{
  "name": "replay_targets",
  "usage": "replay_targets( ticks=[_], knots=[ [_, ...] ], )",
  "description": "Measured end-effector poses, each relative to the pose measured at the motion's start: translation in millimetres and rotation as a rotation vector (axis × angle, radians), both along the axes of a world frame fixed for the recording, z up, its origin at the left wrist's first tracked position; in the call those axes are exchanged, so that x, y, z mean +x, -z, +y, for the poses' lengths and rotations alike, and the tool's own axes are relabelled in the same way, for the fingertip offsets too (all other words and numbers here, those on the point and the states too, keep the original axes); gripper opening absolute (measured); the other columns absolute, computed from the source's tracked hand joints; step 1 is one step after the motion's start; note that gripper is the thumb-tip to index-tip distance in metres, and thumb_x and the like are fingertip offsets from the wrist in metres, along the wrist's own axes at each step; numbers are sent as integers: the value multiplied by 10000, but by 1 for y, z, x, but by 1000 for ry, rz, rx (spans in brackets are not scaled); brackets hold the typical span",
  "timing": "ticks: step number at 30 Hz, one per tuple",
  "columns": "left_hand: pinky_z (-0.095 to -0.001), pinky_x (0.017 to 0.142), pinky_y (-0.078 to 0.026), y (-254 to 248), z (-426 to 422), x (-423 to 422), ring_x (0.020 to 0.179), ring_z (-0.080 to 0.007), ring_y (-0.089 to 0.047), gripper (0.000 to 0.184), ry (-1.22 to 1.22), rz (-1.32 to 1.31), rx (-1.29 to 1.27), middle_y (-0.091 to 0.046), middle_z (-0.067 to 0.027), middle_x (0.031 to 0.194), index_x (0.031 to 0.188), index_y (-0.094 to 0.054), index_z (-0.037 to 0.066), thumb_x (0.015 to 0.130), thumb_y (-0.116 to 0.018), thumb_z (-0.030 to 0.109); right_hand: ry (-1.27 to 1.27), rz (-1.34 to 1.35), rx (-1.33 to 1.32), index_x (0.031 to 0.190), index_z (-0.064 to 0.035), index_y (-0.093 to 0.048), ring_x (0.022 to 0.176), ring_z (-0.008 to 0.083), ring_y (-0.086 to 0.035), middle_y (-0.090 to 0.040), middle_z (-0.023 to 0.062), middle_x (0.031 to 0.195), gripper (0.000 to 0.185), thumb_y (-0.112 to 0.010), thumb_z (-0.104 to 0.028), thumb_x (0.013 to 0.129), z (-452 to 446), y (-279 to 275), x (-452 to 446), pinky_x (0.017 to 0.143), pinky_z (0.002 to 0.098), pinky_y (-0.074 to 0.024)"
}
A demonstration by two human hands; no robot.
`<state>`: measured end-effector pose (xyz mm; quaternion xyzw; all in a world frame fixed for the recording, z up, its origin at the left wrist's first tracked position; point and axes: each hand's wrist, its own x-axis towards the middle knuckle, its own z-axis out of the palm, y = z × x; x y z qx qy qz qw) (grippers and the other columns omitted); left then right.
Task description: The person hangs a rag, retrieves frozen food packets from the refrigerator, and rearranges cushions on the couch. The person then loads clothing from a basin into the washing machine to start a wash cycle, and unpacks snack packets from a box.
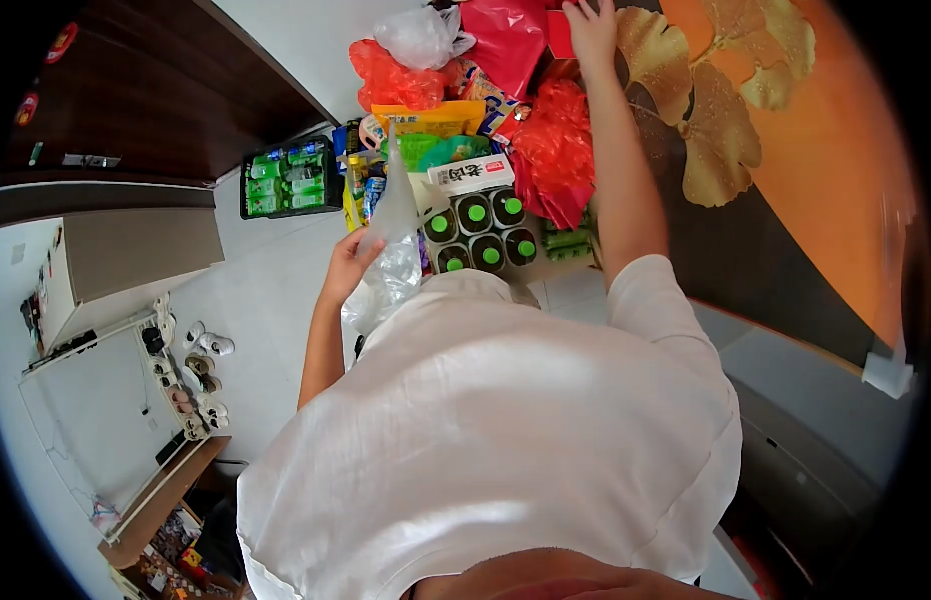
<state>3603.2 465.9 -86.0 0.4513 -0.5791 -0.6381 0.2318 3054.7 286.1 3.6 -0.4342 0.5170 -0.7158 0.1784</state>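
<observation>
My left hand [353, 267] is closed on the edge of a clear plastic bag [394, 270], which hangs loosely in front of my shirt. Up at the top edge of the view, my right hand [592, 38] reaches out beside a red box [561, 38], its fingers apart and partly cut off by the frame. Whether it touches the box I cannot tell. Between my arms stand several dark bottles with green caps [492, 256], a white box with dark lettering [472, 175], a yellow packet [431, 118] and a crumpled red plastic bag [556, 130].
A black crate of green-labelled drinks [291, 180] stands on the floor at left. A white plastic bag [421, 38] lies on the far side of the pile. To the right is a panel with gold leaves [721, 150]. Several shoes [201, 370] line the left side near a cabinet [136, 250].
</observation>
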Motion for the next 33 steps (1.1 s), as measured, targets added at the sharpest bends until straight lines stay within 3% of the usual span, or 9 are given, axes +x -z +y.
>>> replay_targets(
  ticks=[1, 2, 3, 4, 6, 8, 11, 17, 33],
  knots=[
    [-247, 881, -481, 5, -1, 2, 957, -74, -600, 237, 0, 15, -26, -706, 18, 1029, 1163, -704, 17, 985, -728, 171, -1, 144, 131, 1647, -79, -167, 1494, 356, -367, -216, 182, 1691, 841, -663, -78, 968, 16, 7, 2, 1131, 424, -442],
    [-247, 881, -481, 6, -1, 3, 957, -74, -600, 237, 2, 14, -19, -706, 18, 1029, 1163, -704, 17, 985, -728, 171, 266, 270, -76, 1265, -20, -638, 861, 153, -681, -720, 51, 983, 320, -659, -44, 946, 38, 1, 46, 795, 278, -540],
    [-245, 876, -479, 6, -3, 5, 950, -72, -595, 219, -24, -17, 1, -703, 22, 1024, 1146, -705, 17, 987, -723, 167, 201, 445, 186, 1282, -67, -622, 941, 149, -679, -712, 59, 1063, 346, -631, -2, 942, 71, -3, 67, 839, 281, -543],
    [-243, 871, -476, 6, -4, 4, 942, -69, -590, 201, -52, -46, 20, -699, 25, 1020, 1129, -705, 18, 990, -718, 163, -87, 264, 257, 1253, -80, -628, 1007, 162, -676, -712, 56, 1086, 340, -639, 11, 926, 87, 21, 81, 872, 296, -546],
    [-241, 859, -474, 5, -7, 3, 931, -67, -586, 185, -116, -26, 7, -694, 29, 1009, 1114, -704, 18, 991, -713, 156, -596, 352, 437, 1203, -48, -671, 1022, 155, -665, -698, 47, 1082, 302, -684, -2, 905, 114, 80, 98, 892, 303, -539],
    [-236, 824, -466, 10, -10, 5, 902, -62, -576, 162, -193, 14, -2, -680, 39, 983, 1095, -700, 24, 996, -703, 152, -731, 736, 611, 1209, -52, -698, 1143, 303, -648, -687, 145, 1202, 385, -757, -49, 828, 143, 103, 117, 1016, 391, -506],
    [-236, 816, -465, 12, -17, 9, 894, -59, -573, 160, -236, 10, -17, -672, 41, 972, 1093, -696, 27, 1001, -697, 158, -746, 829, 819, 1289, -115, -667, 1201, 350, -614, -669, 167, 1248, 581, -844, -117, 736, 156, 133, 126, 1027, 430, -499],
    [-232, 822, -473, 13, -20, 11, 905, -58, -586, 183, -276, 27, 13, -688, 30, 994, 1124, -701, 27, 1001, -698, 162, -735, 1031, 772, 1423, -172, -566, 1243, 343, -585, -636, 136, 1325, 817, -875, -163, 667, 149, 153, 132, 1044, 435, -484],
    [-230, 805, -476, 22, -12, 34, 883, -58, -589, 168, -316, 28, 35, -689, 30, 978, 1108, -700, 22, 1000, -698, 150, -742, 1267, 930, 1559, -284, -403, 1309, 345, -544, -539, 115, 1469, 1039, -885, -148, 649, 145, 152, 159, 1113, 482, -420]
  ],
)
